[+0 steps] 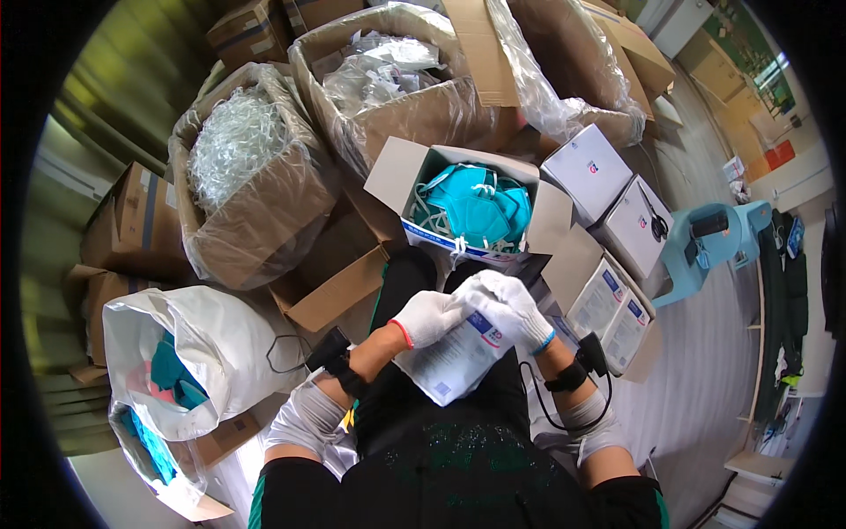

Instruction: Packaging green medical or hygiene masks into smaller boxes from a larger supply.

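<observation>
From the packet (451, 366) over the lap (500, 392), a box (394, 175) of masks (485, 209) stands at twelve o'clock, lined cartons (264, 238) beyond it from ten to one. Closed boxes (587, 163), scissors (658, 227) on one, lie near half past one, a carton (566, 263) of packages (601, 289) near half past two, a sack (236, 353) at nine.

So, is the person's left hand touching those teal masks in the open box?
Apart. The head view shows a gap: dark trousers and the front of the open box lie between the left hand and the teal masks.
</observation>
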Available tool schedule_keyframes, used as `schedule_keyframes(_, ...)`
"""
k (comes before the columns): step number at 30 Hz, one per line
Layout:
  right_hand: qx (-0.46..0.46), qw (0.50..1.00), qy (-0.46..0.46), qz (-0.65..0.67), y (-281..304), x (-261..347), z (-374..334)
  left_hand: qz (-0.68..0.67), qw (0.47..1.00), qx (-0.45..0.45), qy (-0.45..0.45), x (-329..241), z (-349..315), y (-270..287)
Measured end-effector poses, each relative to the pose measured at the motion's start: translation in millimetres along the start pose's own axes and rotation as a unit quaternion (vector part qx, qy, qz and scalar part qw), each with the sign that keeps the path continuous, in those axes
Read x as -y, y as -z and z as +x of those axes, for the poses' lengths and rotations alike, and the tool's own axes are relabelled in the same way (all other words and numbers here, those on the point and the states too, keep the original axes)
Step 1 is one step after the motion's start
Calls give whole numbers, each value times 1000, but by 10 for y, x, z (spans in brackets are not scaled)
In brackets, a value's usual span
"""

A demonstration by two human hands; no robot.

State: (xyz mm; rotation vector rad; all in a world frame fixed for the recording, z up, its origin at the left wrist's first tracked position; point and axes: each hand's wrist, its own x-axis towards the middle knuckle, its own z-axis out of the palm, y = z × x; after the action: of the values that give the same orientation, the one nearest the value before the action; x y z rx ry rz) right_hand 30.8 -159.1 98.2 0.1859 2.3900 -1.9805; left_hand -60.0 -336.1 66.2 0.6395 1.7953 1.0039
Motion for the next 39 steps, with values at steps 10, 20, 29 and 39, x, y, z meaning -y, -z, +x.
schedule_keyframes(10, -148, 964, -134, -173, -372, -84, 88, 381, 887, -135, -222, 92, -88, -189)
schedule_keyframes(20, -159, 911, -225, 307, -746, -328, 349, 190, 900, -307, -244, 311, -886, 5)
schedule_keyframes(29, 14, 946, -28, 324, -987, -51, 329, 125, 965, -217, 82, 523, -671, 631)
schedule_keyframes(39, -52, 924, -124, 357, -1142, -559, 347, 243, 887, -374, 118, 856, -97, -88)
